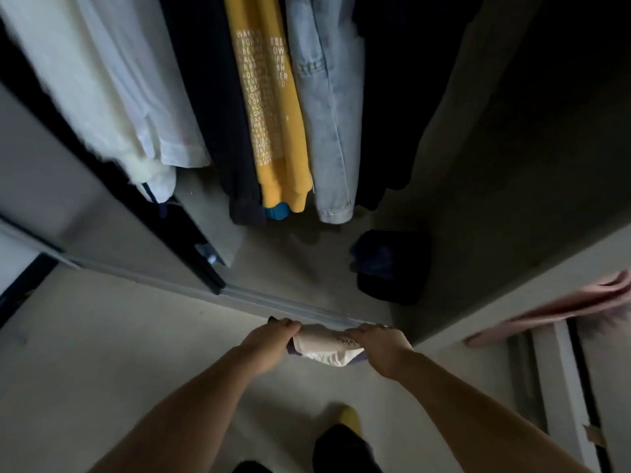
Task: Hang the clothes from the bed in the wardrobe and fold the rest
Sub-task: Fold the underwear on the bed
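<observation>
I hold a folded cream garment [324, 348] with a small dark print and a dark edge between both hands, just in front of the wardrobe's floor track [290, 307]. My left hand [269, 339] grips its left end and my right hand [379, 343] grips its right end. Inside the open wardrobe hang a white shirt [136, 97], a dark garment [208, 107], a yellow printed sweatshirt [273, 114] and light blue jeans [327, 114]. The garment's underside is hidden.
A dark folded pile [392, 268] lies on the wardrobe floor at the right. The sliding door [112, 186] stands at the left. A pink cloth [563, 308] hangs at the right edge. My foot in a yellow sock [351, 418] is on the pale floor.
</observation>
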### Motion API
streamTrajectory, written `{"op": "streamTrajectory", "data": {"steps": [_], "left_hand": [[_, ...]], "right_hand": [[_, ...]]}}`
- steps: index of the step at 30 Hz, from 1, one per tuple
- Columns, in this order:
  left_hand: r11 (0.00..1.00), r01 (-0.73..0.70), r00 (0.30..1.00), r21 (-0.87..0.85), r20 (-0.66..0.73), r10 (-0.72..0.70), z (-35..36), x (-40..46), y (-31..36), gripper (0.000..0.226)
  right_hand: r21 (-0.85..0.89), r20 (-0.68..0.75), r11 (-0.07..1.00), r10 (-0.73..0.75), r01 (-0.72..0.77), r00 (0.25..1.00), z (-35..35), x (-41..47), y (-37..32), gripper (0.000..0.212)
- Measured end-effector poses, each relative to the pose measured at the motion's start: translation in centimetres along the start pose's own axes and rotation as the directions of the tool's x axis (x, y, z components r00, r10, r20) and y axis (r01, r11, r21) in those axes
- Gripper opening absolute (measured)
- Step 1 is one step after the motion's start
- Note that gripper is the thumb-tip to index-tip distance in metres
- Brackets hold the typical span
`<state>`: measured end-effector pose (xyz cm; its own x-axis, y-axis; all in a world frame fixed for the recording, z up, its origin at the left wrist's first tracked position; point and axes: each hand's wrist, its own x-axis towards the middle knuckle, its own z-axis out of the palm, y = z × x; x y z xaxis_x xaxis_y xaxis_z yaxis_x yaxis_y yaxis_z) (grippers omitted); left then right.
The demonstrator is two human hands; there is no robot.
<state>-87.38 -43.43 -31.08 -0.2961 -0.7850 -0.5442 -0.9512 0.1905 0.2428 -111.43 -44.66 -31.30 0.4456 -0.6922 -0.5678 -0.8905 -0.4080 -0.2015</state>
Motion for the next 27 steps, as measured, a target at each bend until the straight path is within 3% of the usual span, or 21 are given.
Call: {"op": "streamTrajectory", "data": {"steps": [6, 9, 11, 16, 19, 21, 27], "left_hand": [[0.998, -0.048, 0.996, -0.052, 0.079, 0.052, 2.1, 13.5, -7.7, 0.023], [0.993, -0.01, 0.999, -0.114, 0.047, 0.016, 2.5, 22.1, -11.8, 0.022], [0.986, -0.028, 0.998, -0.162, -0.064, 0.018, 2.0, 27.6, -13.8, 0.018], [0.997, -0.08, 0.967, -0.021, -0.242, 0.073, 1.0, 40.6, -17.4, 0.021], [0.983, -0.107, 0.885, 0.152, -0.436, 0.164, 3.7, 46.1, -19.3, 0.036], [0.964, -0.049, 0.829, 0.26, -0.527, 0.184, 7.4, 49.8, -20.1, 0.047], [0.897, 0.047, 0.929, 0.44, -0.349, 0.123, 18.2, 55.6, -23.0, 0.056]], "right_hand": [[0.025, 0.124, 1.0, 0.016, -0.019, 0.992, 1.4, 14.6, 3.9, 0.068], [0.016, 0.034, 0.998, 0.063, -0.064, 0.997, 3.1, 23.8, 6.3, 0.044], [0.018, -0.058, 0.998, 0.061, -0.06, 0.996, 3.6, 29.6, 8.6, 0.046], [-0.128, -0.293, 0.989, 0.03, -0.071, 0.956, 3.5, 41.3, 14.9, 0.04], [-0.163, -0.462, 0.96, 0.131, -0.229, 0.877, 5.2, 45.2, 16.5, 0.048], [-0.194, -0.483, 0.927, 0.196, -0.322, 0.854, 8.3, 47.9, 17.4, 0.055], [-0.157, -0.321, 0.924, 0.287, -0.35, 0.902, 18.8, 52.7, 18.5, 0.057]]}}
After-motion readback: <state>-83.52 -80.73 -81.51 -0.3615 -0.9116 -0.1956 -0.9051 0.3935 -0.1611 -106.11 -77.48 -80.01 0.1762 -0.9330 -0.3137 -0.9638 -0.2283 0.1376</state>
